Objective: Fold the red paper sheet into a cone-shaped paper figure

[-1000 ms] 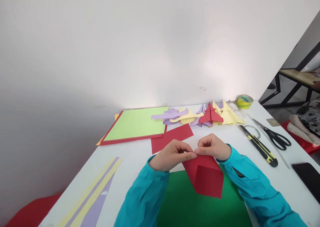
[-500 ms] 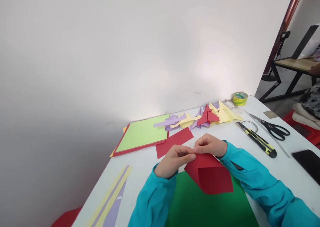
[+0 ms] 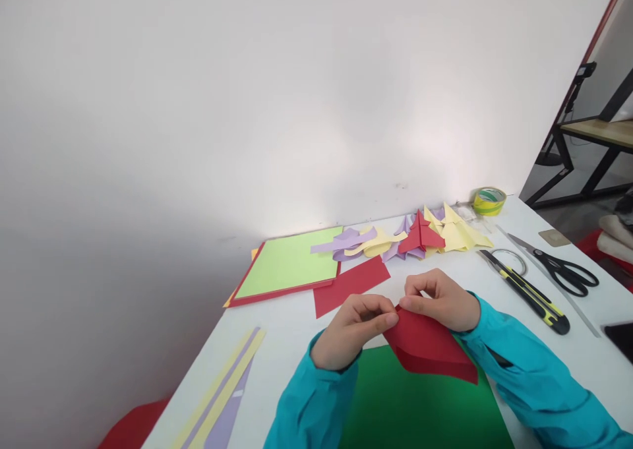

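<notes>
A folded sheet of red paper (image 3: 430, 347) is held up over a green sheet (image 3: 420, 409) on the white table. My left hand (image 3: 353, 327) pinches its upper left corner between thumb and fingers. Close beside it, my right hand (image 3: 442, 299) grips the top edge with thumb and curled fingers. The near side of the red paper bends down and hangs loose. Just beyond my hands lies a flat red strip of paper (image 3: 351, 284).
Behind are a light green sheet (image 3: 291, 261) on a red one, and folded paper planes (image 3: 420, 235). Rightward lie tape (image 3: 488, 202), a box cutter (image 3: 527, 291), scissors (image 3: 564, 268) and a phone (image 3: 620, 340). Paper strips (image 3: 222, 389) lie at left. A wall (image 3: 297, 106) rises behind.
My hands have drawn slightly apart along the red paper's top edge. The paper has tilted, and its open fold now shows less. The view has shifted slightly left.
</notes>
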The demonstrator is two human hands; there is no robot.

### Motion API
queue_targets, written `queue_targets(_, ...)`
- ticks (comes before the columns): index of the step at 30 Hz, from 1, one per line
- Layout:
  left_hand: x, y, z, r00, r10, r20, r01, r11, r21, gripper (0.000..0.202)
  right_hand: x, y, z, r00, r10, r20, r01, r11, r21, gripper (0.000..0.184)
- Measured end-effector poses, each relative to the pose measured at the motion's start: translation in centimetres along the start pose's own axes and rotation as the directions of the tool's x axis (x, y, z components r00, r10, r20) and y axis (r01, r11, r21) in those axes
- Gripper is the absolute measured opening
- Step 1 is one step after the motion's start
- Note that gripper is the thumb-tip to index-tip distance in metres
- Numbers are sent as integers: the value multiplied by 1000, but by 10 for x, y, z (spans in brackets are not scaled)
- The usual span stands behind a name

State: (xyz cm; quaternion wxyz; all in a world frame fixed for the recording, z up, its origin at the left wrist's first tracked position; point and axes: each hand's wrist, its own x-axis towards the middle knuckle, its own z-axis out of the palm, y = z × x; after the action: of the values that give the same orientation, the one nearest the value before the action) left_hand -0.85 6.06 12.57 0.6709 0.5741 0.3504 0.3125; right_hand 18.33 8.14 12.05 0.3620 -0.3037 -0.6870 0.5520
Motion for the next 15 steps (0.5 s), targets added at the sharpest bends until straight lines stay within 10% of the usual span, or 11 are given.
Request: queue_targets(15, 1, 8, -1, 999, 5, 48, -9, 995, 99, 36, 0, -3, -2, 999, 42, 30, -41, 998, -42, 43)
